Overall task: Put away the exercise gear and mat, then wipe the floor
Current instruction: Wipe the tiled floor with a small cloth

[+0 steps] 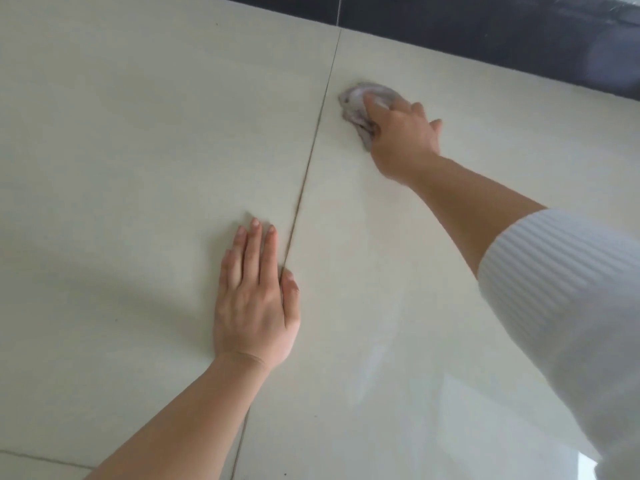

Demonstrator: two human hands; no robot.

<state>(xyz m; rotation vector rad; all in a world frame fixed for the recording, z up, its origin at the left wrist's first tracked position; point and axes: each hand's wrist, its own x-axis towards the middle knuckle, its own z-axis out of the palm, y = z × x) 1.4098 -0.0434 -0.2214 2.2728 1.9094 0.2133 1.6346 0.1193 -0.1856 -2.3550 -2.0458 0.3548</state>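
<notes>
Our white ribbed sleeve [554, 271] sits closest, covering the right upper arm. Our left hand [254, 299] lies flat on the pale tiled floor [138, 133], palm down and fingers straight and together, with the thumb just beside a grout line [311, 150]. Far ahead of it and across that line, our right hand [401, 140] holds a bunched grey cloth [356, 102], fingers curled over it and pressing it to the floor. Beyond the cloth, a dark band of wall [485, 29] runs along the floor's far edge.
</notes>
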